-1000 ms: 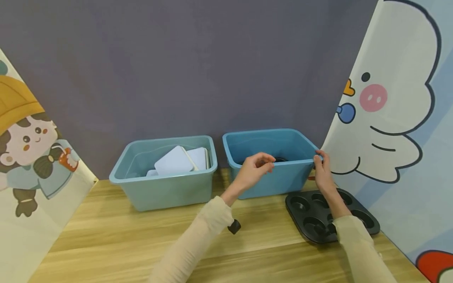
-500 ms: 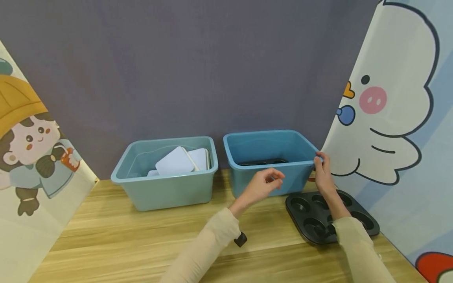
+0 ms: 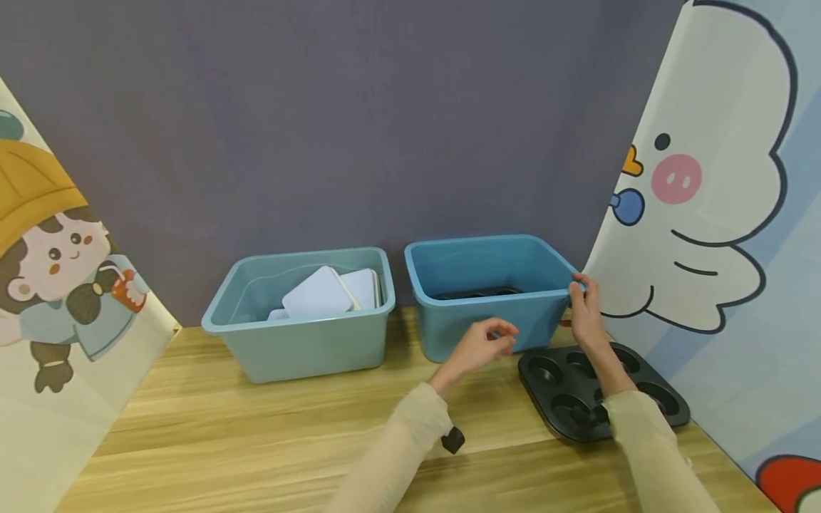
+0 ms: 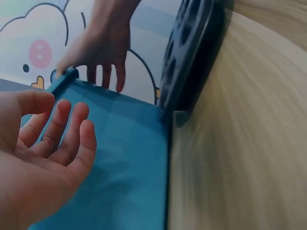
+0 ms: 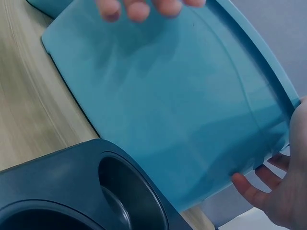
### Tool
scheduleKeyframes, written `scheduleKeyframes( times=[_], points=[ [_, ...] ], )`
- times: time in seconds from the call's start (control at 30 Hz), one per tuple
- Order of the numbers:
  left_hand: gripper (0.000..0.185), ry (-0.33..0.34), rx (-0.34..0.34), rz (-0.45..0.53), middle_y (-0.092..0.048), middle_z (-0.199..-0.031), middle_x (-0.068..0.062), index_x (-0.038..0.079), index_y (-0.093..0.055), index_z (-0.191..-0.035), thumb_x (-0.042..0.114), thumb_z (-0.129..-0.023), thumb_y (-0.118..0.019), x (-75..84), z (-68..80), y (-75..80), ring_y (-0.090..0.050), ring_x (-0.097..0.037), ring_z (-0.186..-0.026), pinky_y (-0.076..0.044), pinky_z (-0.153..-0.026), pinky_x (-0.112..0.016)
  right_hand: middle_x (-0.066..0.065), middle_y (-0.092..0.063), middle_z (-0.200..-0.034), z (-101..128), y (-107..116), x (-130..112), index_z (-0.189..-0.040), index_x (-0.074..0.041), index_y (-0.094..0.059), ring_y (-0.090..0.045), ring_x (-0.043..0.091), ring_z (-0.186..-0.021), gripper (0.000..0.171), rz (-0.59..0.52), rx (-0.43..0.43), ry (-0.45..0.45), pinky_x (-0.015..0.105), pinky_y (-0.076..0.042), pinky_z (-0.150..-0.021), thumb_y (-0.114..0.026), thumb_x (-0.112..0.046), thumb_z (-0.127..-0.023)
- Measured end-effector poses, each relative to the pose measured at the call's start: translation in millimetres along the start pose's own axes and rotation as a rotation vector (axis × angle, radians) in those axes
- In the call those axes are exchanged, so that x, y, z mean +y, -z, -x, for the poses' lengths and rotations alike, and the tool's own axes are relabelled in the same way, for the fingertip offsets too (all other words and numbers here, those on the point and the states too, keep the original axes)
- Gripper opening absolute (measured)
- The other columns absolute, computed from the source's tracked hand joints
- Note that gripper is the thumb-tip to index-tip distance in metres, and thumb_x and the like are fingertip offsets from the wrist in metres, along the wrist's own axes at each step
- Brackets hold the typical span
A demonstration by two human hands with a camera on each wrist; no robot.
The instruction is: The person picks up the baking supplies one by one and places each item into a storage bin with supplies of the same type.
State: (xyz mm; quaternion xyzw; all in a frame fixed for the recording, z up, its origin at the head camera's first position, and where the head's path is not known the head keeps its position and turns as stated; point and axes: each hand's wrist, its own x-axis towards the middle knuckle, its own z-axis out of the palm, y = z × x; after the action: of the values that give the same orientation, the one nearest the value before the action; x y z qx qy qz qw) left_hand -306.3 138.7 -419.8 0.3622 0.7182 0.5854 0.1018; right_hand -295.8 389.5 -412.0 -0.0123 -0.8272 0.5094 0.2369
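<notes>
My right hand (image 3: 588,319) holds the right front corner of the blue plastic bin (image 3: 445,329) at its rim. Its fingers (image 5: 254,191) lie along the outer side wall in the right wrist view. In front of the bin hovers my left hand (image 3: 477,346), fingers loosely bent and nothing in them. A dark baking pan (image 3: 477,293) is partly visible inside the bin; the front wall hides most of it. Beneath my right forearm, a black muffin tin (image 3: 560,390) lies flat on the table, its cups facing up; the forearm covers part of it.
Left of the blue bin stands a grey-green bin (image 3: 308,349) with white flat containers (image 3: 317,292) inside. Both bins sit on the wood-grain table (image 3: 212,427) against a dark grey backdrop. A printed panel (image 3: 705,228) closes off the right side.
My left hand has dropped from the blue bin's front rim to in front of its wall, shifting slightly right. My right hand has stayed on the corner, and the bins appear still.
</notes>
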Motion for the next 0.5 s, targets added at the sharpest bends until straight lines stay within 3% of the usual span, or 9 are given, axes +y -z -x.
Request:
scheduleKeyframes(
  times=[0.07,0.2,0.37,0.43,0.5],
  points=[
    [0.023,0.02,-0.006,0.019,-0.07,-0.103,-0.021,0.001,-0.067,-0.118,0.01,-0.098,-0.06,-5.2,-0.9,-4.0,-0.069,-0.033,-0.084,-0.057,-0.069,-0.032,0.029,-0.01,-0.157,0.3,0.5,0.3,-0.156,-0.011,-0.009,-0.03,0.052,-0.134,0.064,0.006,0.002,0.002,0.032,-0.053,-0.068,-0.019,-0.05,-0.106],
    [0.023,0.054,-0.032,-0.008,-0.069,-0.101,-0.013,0.003,-0.067,-0.117,0.011,-0.096,-0.06,-12.3,-3.2,-12.2,-0.069,-0.031,-0.082,-0.053,-0.064,-0.025,0.029,-0.008,-0.157,3.0,0.8,-9.0,-0.156,-0.01,-0.008,-0.029,0.054,-0.135,0.062,-0.012,-0.003,-0.002,0.031,-0.053,-0.068,-0.019,-0.046,-0.107],
    [0.024,0.071,0.002,-0.1,-0.069,-0.099,-0.005,0.005,-0.068,-0.115,0.012,-0.093,-0.063,-22.9,-6.3,-24.0,-0.062,-0.015,-0.076,-0.046,-0.063,-0.019,0.03,-0.011,-0.155,2.4,-0.7,-9.8,-0.156,-0.011,-0.008,-0.029,0.051,-0.133,0.06,-0.028,-0.006,-0.01,0.02,-0.049,-0.063,-0.018,-0.043,-0.108],
    [0.021,0.079,0.026,-0.137,-0.069,-0.098,-0.003,0.008,-0.069,-0.113,0.012,-0.093,-0.064,-26.8,-7.2,-28.5,-0.056,-0.003,-0.073,-0.045,-0.065,-0.019,0.029,-0.015,-0.152,-0.9,-1.0,-1.0,-0.157,-0.013,-0.009,-0.031,0.046,-0.131,0.06,-0.014,0.003,-0.014,0.022,-0.05,-0.063,-0.018,-0.046,-0.107],
    [0.019,0.091,0.043,-0.162,-0.068,-0.096,-0.002,0.01,-0.069,-0.111,0.012,-0.093,-0.064,-29.1,-8.0,-32.4,-0.054,-0.001,-0.073,-0.044,-0.066,-0.019,0.031,-0.018,-0.149,0.4,-1.1,-3.5,-0.156,-0.012,-0.009,-0.032,0.045,-0.129,0.061,-0.012,0.006,-0.023,0.022,-0.051,-0.062,-0.018,-0.046,-0.107]
  ],
)
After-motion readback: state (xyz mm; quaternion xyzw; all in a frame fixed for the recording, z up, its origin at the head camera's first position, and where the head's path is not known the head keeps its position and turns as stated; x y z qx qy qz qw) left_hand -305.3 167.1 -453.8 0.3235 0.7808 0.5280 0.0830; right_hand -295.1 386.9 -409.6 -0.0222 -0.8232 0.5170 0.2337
